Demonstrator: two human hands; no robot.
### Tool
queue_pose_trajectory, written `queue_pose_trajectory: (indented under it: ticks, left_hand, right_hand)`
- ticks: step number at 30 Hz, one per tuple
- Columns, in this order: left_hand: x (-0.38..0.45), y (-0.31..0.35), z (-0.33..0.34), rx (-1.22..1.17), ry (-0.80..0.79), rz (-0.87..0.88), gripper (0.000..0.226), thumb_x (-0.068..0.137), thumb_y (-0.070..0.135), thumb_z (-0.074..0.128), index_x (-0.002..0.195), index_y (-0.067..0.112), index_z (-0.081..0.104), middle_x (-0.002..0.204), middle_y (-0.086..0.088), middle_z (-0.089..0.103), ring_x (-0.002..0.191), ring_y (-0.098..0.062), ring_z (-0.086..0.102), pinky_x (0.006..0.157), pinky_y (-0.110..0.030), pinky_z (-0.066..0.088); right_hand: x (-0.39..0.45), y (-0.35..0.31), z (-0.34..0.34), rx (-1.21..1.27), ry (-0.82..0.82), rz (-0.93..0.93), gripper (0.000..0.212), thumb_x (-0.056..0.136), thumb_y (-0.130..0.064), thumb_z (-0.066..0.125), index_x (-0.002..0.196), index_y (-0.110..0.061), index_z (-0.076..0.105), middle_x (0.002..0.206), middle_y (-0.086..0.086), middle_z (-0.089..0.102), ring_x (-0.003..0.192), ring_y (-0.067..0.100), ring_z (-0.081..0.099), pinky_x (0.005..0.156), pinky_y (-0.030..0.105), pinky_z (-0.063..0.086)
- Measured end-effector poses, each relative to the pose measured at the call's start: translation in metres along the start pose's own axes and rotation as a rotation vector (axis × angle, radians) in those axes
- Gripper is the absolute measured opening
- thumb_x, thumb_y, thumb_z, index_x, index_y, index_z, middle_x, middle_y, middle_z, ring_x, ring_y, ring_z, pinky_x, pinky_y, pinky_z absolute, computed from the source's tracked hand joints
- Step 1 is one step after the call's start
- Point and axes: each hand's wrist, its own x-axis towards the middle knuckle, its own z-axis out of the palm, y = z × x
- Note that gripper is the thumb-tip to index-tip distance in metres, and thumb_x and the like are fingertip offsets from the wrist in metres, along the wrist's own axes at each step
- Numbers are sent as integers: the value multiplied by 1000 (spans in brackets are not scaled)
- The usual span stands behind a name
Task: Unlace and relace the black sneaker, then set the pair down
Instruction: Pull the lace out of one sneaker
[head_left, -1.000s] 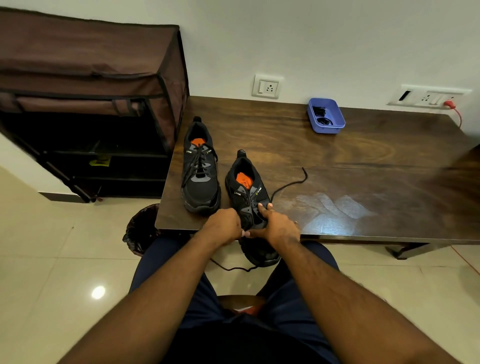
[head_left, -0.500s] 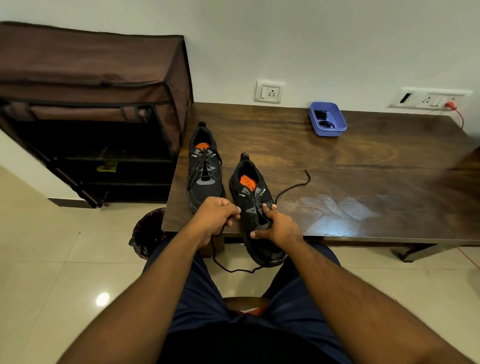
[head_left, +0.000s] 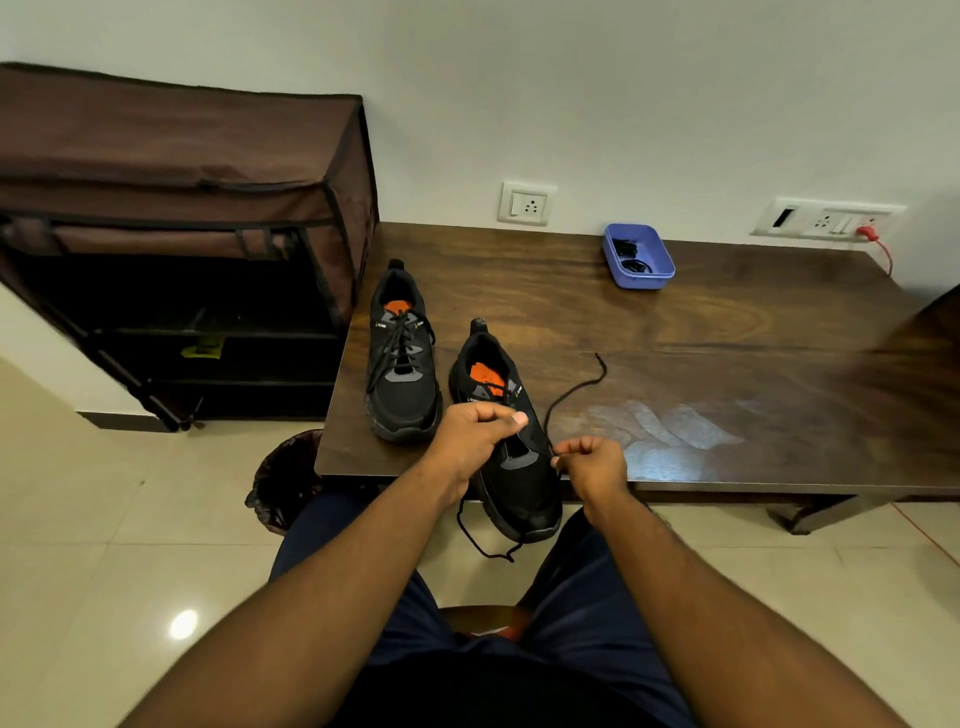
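Two black sneakers with orange insoles stand on the dark wooden table. The left sneaker is laced. The right sneaker overhangs the table's front edge with its toe toward me. Its black lace is loose: one end trails over the tabletop to the right, the other end hangs below the edge. My left hand pinches the lace over the sneaker's eyelets. My right hand pinches the lace at the sneaker's right side.
A blue tray with small black items sits at the table's back by the wall sockets. A brown fabric shoe rack stands left of the table. A dark waste basket is on the floor under the table's left corner.
My right hand has left the sneaker's top and moved right, drawing the lace out sideways. My left hand has shifted up over the eyelets. The camera has tilted slightly.
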Motion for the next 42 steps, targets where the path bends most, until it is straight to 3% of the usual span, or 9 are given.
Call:
queue_pose_trajectory:
  ticks: [6,10,16,22,24,27,32,38,42]
  left_hand:
    - [10,15,2,-14,30,45,17,88,12,70,102,3,74,104,-8,72,101,-15,65,83,-23,52]
    - [9,24,0,-73,-32,71,19,90,13,68,105,3,74,99,-8,74,90,-8,68,64,-10,50]
    - [2,37,-19,-139,58,84,13,90,18,68,95,9,75,85,-6,73,71,-10,65,53,-18,47]
    - [17,56,-71,-126,512,84,19,84,26,75,80,13,61,78,-1,58,69,-13,52,57,-25,40]
    - [15,59,-89,44,648,227,30,81,40,76,93,18,61,101,0,52,86,-14,52,73,-27,45]
    - [13,86,-94,166,494,380,45,91,59,55,113,20,61,128,-13,49,119,-29,50,99,-42,45]
    - [-25,124,-112,-289,-30,364,66,96,59,21,118,14,62,108,-12,70,105,-23,66,101,-41,46]
    - [-35,102,-117,-169,66,409,39,97,52,44,98,26,73,105,-7,68,102,-14,64,99,-36,46]
    - [-29,105,-129,-308,58,370,31,100,40,42,112,18,59,105,-6,68,100,-16,64,86,-29,54]
  right_hand:
    - [-25,-37,8,204,-216,-267,18,83,8,67,91,-8,62,72,2,64,68,10,63,64,20,53]
    - [-33,-48,19,355,-335,-276,23,84,10,64,94,-10,62,77,5,67,76,14,66,70,25,52]
    - [-53,-67,35,569,-510,-162,22,83,11,63,93,-8,59,74,8,67,67,19,69,62,27,55]
    - [-74,-144,49,122,-581,-277,21,82,10,65,78,-8,56,67,9,59,52,12,56,45,19,46]
    - [-87,-177,52,-58,-604,-417,18,81,13,64,80,-3,57,66,13,59,52,15,56,46,21,47]
    - [-99,-226,58,-296,-617,-590,12,80,14,65,87,5,62,74,17,63,63,23,63,56,27,56]
    - [-131,-312,99,-427,-550,-925,13,74,14,71,78,2,68,70,14,67,69,28,69,73,45,61]
    - [-138,-338,126,-117,-467,-976,14,76,17,67,81,4,65,71,17,65,63,29,67,67,41,61]
    - [-141,-326,149,17,-537,-909,18,77,17,66,80,0,63,69,14,63,62,26,66,66,37,60]
